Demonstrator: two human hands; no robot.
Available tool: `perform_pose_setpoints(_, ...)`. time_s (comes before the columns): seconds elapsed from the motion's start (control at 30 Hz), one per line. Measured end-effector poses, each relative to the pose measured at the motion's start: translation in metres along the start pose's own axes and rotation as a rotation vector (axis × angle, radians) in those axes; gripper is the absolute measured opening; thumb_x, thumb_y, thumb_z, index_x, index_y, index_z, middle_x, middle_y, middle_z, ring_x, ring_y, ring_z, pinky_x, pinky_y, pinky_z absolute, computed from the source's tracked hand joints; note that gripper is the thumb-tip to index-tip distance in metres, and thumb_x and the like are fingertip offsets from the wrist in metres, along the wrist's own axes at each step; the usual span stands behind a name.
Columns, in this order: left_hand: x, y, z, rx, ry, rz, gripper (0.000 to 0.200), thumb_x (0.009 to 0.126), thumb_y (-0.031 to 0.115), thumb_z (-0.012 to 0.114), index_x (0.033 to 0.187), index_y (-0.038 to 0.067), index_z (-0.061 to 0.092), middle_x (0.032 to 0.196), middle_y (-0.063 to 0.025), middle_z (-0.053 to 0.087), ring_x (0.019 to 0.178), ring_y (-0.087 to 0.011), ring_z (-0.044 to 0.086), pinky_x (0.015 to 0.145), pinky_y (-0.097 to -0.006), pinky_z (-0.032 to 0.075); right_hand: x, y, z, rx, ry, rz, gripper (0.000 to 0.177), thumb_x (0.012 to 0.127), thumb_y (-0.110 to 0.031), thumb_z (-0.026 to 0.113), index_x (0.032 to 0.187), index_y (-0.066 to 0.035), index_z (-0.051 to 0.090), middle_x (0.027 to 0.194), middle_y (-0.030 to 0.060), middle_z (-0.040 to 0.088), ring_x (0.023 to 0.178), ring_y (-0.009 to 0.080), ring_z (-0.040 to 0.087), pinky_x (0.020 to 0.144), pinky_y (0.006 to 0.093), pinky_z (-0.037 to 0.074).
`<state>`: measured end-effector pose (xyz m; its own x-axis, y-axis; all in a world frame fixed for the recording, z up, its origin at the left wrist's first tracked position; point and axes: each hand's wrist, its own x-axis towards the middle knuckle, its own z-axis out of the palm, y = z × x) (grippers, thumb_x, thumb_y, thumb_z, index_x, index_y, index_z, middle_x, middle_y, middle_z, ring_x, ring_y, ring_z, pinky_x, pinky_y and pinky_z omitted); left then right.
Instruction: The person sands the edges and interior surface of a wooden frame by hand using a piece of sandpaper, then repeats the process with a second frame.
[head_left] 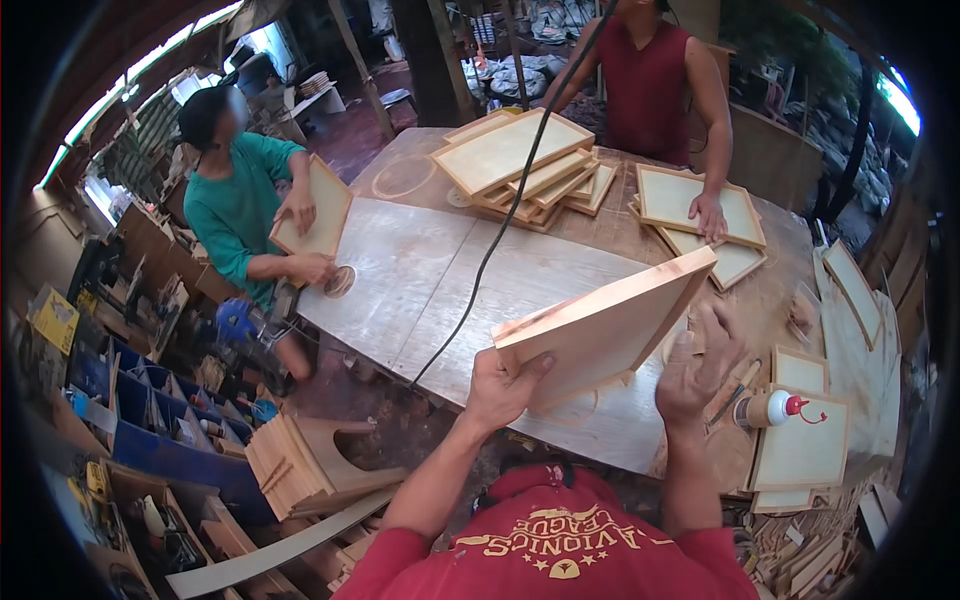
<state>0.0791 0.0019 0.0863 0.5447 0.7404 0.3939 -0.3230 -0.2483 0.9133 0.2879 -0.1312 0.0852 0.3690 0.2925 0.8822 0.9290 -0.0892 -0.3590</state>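
My left hand (502, 388) grips a shallow wooden tray (605, 325) by its near left corner, thumb on the flat face. The tray is tilted up above the table, its pale rim facing away from me. My right hand (700, 368) is raised beside the tray's right side, fingers apart and slightly blurred, apparently not touching it. To the right of that hand, a glue bottle (762, 410) with a red cap lies across framed wooden panels (800, 452). A brush-like tool (738, 390) rests on the table next to them.
Framed panels (520, 152) are stacked at the table's far side. A co-worker in teal (235, 190) holds a panel at left; another in maroon (650, 90) touches panels (700, 208). A black cable (490, 240) hangs across the table (400, 270). Wood pieces (290, 465) lie lower left.
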Motion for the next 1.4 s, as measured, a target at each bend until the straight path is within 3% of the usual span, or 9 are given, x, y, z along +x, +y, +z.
perform_pose_setpoints(0.1,-0.006,-0.015,-0.012,0.128,-0.054,-0.026,0.033,0.099,0.008,0.072,0.129,-0.004,0.067,0.121,-0.0096,0.072,0.106,-0.0118,0.063,0.092,-0.0283,0.052,-0.085,0.053,0.011,-0.34,-0.198,0.387,0.06,0.087,-0.009,0.072,0.143,0.002,0.053,0.139,0.0274,0.051,0.13,0.0479,0.047,0.112,0.0558,0.036)
perform_pose_setpoints(0.2,-0.003,-0.004,-0.006,0.027,-0.03,-0.071,0.029,0.099,0.008,0.071,0.125,-0.005,0.068,0.125,-0.011,0.069,0.111,-0.0128,0.061,0.092,-0.0289,0.051,-0.154,0.086,0.015,-0.582,-0.649,0.519,0.067,0.084,-0.014,0.075,0.145,0.001,0.051,0.138,0.0289,0.051,0.134,0.0493,0.044,0.115,0.0567,0.035)
perform_pose_setpoints(0.3,-0.004,-0.018,-0.016,0.015,-0.105,-0.116,0.05,0.096,-0.003,0.068,0.143,-0.003,0.05,0.136,-0.0106,0.062,0.125,-0.017,0.057,0.108,-0.0348,0.046,-0.18,0.091,0.018,-0.548,-0.972,0.586,0.064,0.085,-0.02,0.072,0.144,0.0,0.054,0.139,0.0251,0.053,0.132,0.0463,0.047,0.112,0.0593,0.036)
perform_pose_setpoints(0.5,-0.001,-0.003,-0.008,0.041,-0.098,-0.044,0.046,0.097,-0.001,0.068,0.141,-0.004,0.054,0.132,-0.0088,0.066,0.121,-0.0173,0.06,0.106,-0.0351,0.048,-0.175,0.083,0.019,-0.517,-0.931,0.612,0.06,0.084,-0.023,0.075,0.139,-0.005,0.062,0.142,0.0196,0.054,0.133,0.0417,0.048,0.11,0.0564,0.039)
perform_pose_setpoints(0.6,0.0,0.007,-0.007,0.065,-0.051,-0.024,0.035,0.101,0.012,0.069,0.132,-0.005,0.066,0.121,-0.0098,0.071,0.108,-0.0136,0.063,0.092,-0.0285,0.051,-0.179,0.084,0.029,-0.46,-0.786,0.532,0.06,0.084,-0.023,0.075,0.14,-0.007,0.062,0.143,0.0208,0.054,0.135,0.0423,0.047,0.113,0.0571,0.036)
perform_pose_setpoints(0.9,-0.011,0.012,-0.025,0.131,0.18,0.165,0.046,0.098,0.017,0.074,0.136,-0.004,0.058,0.129,-0.0115,0.066,0.115,-0.0169,0.06,0.098,-0.0325,0.049,-0.183,0.098,0.047,-0.423,-0.882,0.344,0.065,0.084,-0.025,0.075,0.142,0.0,0.058,0.15,0.0252,0.044,0.14,0.0441,0.038,0.118,0.0566,0.029)
perform_pose_setpoints(1.0,-0.02,0.015,-0.043,0.049,0.314,0.151,0.057,0.097,0.024,0.076,0.14,-0.003,0.052,0.129,-0.0128,0.064,0.116,-0.0194,0.061,0.1,-0.0356,0.049,-0.166,0.089,0.045,-0.506,-0.815,0.482,0.069,0.085,-0.024,0.073,0.146,0.0,0.054,0.155,0.0262,0.04,0.144,0.0455,0.034,0.12,0.0569,0.027)
perform_pose_setpoints(1.1,-0.028,0.021,-0.058,0.077,0.341,0.173,0.059,0.096,0.025,0.077,0.14,-0.004,0.051,0.128,-0.0127,0.064,0.116,-0.0204,0.062,0.101,-0.0366,0.049,-0.152,0.096,0.046,-0.655,-0.673,0.55,0.069,0.085,-0.023,0.073,0.147,-0.001,0.053,0.153,0.0279,0.041,0.144,0.0469,0.034,0.12,0.0558,0.028)
perform_pose_setpoints(1.4,-0.032,0.02,-0.038,0.13,0.297,0.173,0.046,0.097,0.025,0.078,0.127,-0.007,0.067,0.119,-0.01,0.07,0.108,-0.016,0.063,0.095,-0.0307,0.049,-0.155,0.15,0.059,-0.687,-0.758,0.65,0.042,0.088,-0.017,0.066,0.129,-0.005,0.066,0.137,0.0215,0.057,0.126,0.0412,0.054,0.101,0.0543,0.046)
